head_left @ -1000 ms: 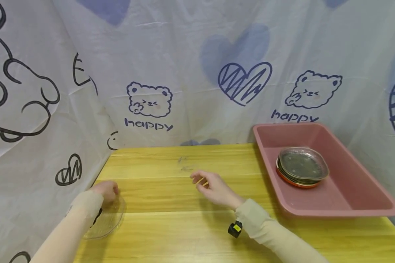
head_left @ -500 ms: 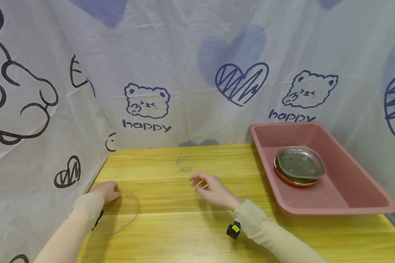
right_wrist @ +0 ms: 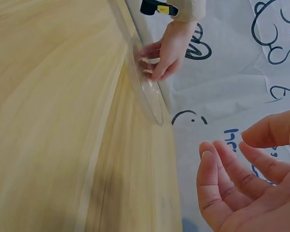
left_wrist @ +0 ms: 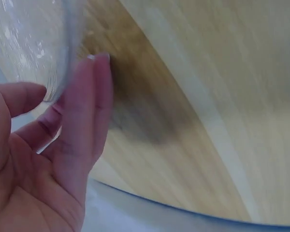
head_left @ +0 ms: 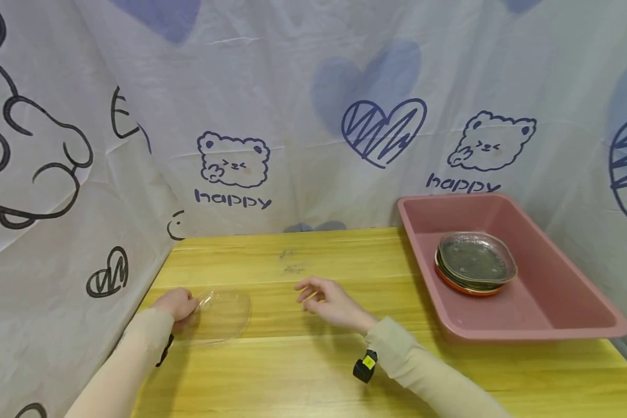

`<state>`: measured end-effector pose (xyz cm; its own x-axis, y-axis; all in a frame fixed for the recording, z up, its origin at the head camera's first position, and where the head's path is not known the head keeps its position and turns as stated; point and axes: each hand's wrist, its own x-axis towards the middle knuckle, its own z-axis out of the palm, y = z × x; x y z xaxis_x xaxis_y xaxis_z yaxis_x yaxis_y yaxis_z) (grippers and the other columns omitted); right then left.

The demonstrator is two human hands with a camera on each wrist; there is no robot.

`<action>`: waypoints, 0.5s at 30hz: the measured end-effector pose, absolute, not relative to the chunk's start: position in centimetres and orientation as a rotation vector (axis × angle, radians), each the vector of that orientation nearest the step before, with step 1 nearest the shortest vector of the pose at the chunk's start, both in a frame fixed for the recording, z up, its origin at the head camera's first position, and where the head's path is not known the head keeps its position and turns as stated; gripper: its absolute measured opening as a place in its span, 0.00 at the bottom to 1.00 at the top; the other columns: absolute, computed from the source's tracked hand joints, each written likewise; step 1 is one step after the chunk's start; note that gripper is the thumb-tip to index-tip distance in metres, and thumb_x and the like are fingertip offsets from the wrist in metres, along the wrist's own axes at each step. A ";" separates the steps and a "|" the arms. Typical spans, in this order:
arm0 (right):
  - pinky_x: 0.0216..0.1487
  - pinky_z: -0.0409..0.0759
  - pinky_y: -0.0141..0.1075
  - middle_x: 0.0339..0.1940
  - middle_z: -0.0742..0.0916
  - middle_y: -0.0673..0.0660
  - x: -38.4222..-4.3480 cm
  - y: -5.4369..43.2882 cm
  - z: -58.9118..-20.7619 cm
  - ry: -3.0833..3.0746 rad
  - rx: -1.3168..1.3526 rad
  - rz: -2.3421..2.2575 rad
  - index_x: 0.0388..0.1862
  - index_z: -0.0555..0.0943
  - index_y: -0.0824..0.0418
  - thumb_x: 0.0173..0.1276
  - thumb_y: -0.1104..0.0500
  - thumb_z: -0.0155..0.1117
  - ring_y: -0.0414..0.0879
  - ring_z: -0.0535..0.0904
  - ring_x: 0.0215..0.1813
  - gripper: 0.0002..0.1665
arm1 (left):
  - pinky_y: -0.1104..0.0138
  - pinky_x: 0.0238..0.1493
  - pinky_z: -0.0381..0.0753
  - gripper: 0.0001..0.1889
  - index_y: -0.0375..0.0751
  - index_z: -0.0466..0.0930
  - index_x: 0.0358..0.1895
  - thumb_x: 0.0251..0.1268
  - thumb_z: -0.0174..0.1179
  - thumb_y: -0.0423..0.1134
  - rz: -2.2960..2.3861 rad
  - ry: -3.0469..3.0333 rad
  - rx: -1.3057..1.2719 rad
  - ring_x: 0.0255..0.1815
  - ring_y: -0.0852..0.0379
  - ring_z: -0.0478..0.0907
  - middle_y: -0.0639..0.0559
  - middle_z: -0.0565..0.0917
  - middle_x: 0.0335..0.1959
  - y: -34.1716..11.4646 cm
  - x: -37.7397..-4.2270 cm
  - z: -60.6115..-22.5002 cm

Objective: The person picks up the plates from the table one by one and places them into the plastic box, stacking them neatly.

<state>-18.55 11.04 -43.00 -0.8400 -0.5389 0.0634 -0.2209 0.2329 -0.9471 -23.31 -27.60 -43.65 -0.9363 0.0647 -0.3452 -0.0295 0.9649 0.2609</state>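
My left hand (head_left: 176,306) pinches the near rim of a clear, thin plate (head_left: 224,316) at the left side of the table. In the left wrist view, the thumb lies on one face of the clear plate (left_wrist: 31,43) and the fingers are behind its edge. The right wrist view shows the plate (right_wrist: 144,96) tilted nearly edge-on to that camera. Over the middle of the table hovers my right hand (head_left: 330,302), fingers loosely bent, nothing in it. Its fingers and thumb (right_wrist: 270,130) stand apart in the right wrist view.
A pink plastic tub (head_left: 533,335) stands on the right of the wooden table (head_left: 271,371). Inside it lies a stack of plates (head_left: 475,261), a clear one on top and an orange rim at the bottom. A printed white cloth (head_left: 303,145) hangs behind and at the left.
My left hand has lifted the clear plate and carried it slightly right, its far edge now nearer the table's middle. The right hand has barely shifted, a little to the left.
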 end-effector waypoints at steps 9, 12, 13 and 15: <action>0.59 0.84 0.55 0.56 0.83 0.71 -18.9 10.5 -43.4 2.134 -0.603 -1.718 0.67 0.73 0.63 0.75 0.65 0.51 0.65 0.83 0.54 0.22 | 0.70 0.18 0.79 0.12 0.35 0.73 0.27 0.68 0.50 0.38 0.773 2.660 -0.149 0.12 0.61 0.73 0.53 0.75 0.12 -27.0 -22.9 -44.5; 0.58 0.85 0.54 0.56 0.83 0.72 -19.0 10.2 -43.6 2.121 -0.585 -1.738 0.66 0.73 0.64 0.76 0.65 0.51 0.64 0.83 0.53 0.22 | 0.71 0.19 0.82 0.12 0.36 0.72 0.25 0.68 0.53 0.36 0.928 2.581 -0.208 0.13 0.62 0.73 0.53 0.75 0.14 -27.0 -22.6 -44.4; 0.58 0.85 0.53 0.56 0.83 0.72 -19.0 10.0 -43.7 2.121 -0.585 -1.740 0.66 0.73 0.65 0.76 0.66 0.51 0.64 0.83 0.53 0.22 | 0.71 0.19 0.81 0.12 0.35 0.71 0.24 0.69 0.52 0.35 0.964 2.553 -0.202 0.13 0.62 0.72 0.52 0.74 0.14 -27.0 -22.5 -44.3; 0.58 0.85 0.53 0.56 0.83 0.74 -19.0 9.8 -43.7 2.113 -0.583 -1.748 0.66 0.73 0.65 0.76 0.66 0.51 0.64 0.83 0.53 0.22 | 0.72 0.19 0.79 0.13 0.36 0.70 0.23 0.69 0.50 0.32 1.025 2.499 -0.198 0.14 0.63 0.70 0.53 0.73 0.15 -27.1 -22.3 -44.1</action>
